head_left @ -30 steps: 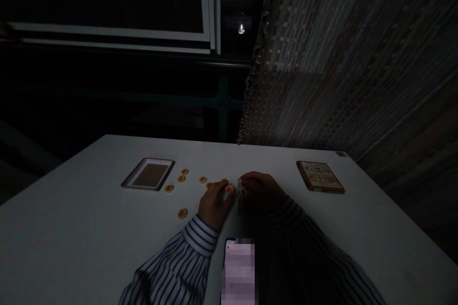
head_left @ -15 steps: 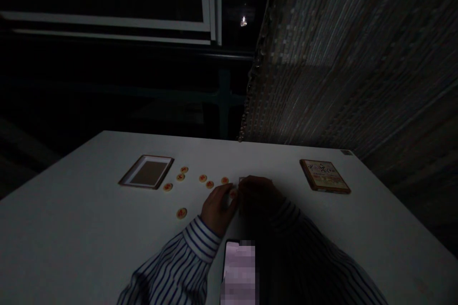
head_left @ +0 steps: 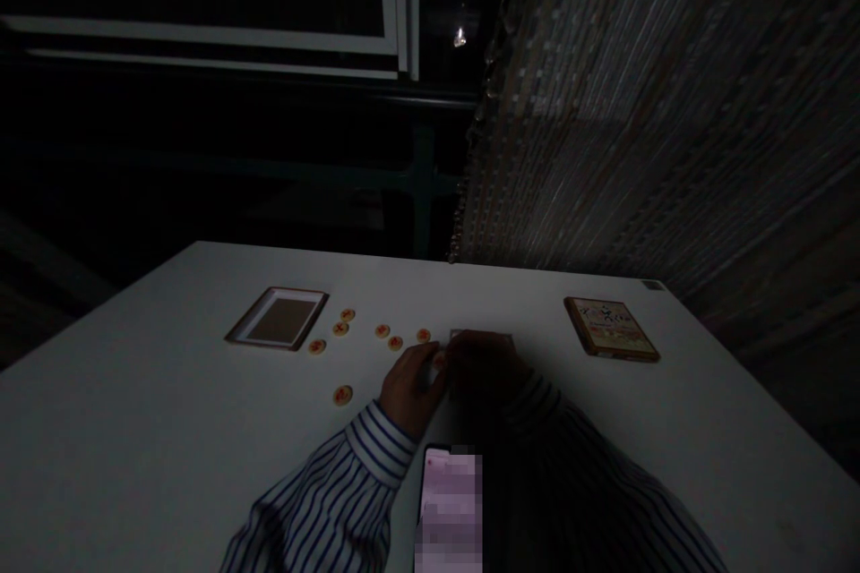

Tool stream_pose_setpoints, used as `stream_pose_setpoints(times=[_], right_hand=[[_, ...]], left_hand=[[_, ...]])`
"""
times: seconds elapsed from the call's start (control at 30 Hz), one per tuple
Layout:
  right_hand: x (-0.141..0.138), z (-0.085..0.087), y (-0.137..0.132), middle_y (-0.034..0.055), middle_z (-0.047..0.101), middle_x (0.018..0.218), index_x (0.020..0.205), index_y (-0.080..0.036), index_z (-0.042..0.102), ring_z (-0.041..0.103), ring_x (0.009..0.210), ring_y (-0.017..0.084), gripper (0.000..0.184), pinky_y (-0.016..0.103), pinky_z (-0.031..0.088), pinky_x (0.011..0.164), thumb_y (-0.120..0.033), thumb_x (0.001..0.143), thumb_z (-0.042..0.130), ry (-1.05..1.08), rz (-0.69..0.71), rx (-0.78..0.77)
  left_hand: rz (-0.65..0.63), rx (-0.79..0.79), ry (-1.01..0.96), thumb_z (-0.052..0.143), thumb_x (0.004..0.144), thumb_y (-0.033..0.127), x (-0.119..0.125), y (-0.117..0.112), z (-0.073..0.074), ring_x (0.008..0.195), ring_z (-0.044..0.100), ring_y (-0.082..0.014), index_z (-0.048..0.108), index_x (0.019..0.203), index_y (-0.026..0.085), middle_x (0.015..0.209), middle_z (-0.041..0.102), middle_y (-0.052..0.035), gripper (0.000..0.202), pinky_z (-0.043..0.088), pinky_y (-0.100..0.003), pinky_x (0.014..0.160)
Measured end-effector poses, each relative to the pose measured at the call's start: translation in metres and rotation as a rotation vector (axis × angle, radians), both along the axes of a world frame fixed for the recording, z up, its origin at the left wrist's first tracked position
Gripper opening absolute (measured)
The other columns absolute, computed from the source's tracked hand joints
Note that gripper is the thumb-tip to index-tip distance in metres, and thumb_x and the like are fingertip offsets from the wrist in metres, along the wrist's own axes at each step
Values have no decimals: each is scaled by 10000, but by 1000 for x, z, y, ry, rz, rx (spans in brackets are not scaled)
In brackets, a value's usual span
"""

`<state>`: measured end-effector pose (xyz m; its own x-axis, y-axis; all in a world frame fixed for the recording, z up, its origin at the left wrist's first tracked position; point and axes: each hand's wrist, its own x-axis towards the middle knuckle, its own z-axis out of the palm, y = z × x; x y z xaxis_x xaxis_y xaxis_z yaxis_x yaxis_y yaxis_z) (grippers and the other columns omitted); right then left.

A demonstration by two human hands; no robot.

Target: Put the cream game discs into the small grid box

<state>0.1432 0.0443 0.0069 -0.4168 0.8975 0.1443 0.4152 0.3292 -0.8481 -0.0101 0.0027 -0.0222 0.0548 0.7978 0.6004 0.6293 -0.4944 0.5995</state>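
Note:
My left hand [head_left: 411, 389] rests low over the white table [head_left: 167, 430], thumb and fingers curled around a round Chinese chess piece [head_left: 439, 360] with a red mark. Right against its fingertips is my right hand [head_left: 489, 367], bent and closed in deep shadow; whatever it grips is hidden. A flat, pale-edged object [head_left: 481, 334] shows just beyond the right knuckles, mostly covered. To the left lie several loose pieces with red characters, among them a near one [head_left: 342, 395] and one close to my left fingers [head_left: 423, 336].
An open shallow box [head_left: 279, 322] lies at the left. On the right is a closed printed box [head_left: 611, 329]. A lit phone [head_left: 447, 501] lies by the near edge, between my forearms. A string curtain [head_left: 578, 107] hangs beyond the table's right side.
Both hands hold nearly the same place and pose. The whole view has shifted very slightly; the loose pieces and boxes stay put on the table.

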Motion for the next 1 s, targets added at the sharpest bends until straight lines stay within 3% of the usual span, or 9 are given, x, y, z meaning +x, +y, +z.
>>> stream_pose_setpoints(times=[0.2, 0.47, 0.6, 1.0], right_hand=[[2, 3, -1, 35, 661, 736, 731, -169, 614, 603, 696, 145, 126, 250, 463, 641, -256, 739, 524, -16, 20, 56], [2, 3, 1, 34, 654, 725, 736, -167, 608, 599, 668, 139, 96, 248, 465, 621, -234, 726, 539, -35, -56, 165], [0, 1, 1, 33, 657, 718, 731, -174, 604, 602, 665, 143, 79, 254, 473, 615, -231, 721, 551, -4, -72, 160], [0, 4, -2, 34, 653, 699, 738, -168, 602, 596, 639, 135, 92, 241, 468, 588, -239, 735, 545, -36, -33, 227]], left_hand=[[15, -104, -140, 602, 689, 248, 0, 1, 1, 834, 606, -168, 552, 960, 174, 916, 638, -70, 285, 510, -316, 754], [-34, -515, -748, 680, 586, 287, 6, -1, 15, 707, 639, -166, 594, 833, 128, 778, 678, -79, 306, 527, -297, 677], [-79, -606, -965, 734, 505, 267, 7, 0, 16, 718, 642, -177, 611, 802, 112, 761, 687, -86, 357, 513, -307, 709], [-112, -668, -1016, 734, 527, 271, 5, 1, 12, 759, 636, -182, 619, 773, 98, 793, 689, -108, 322, 487, -315, 763]])
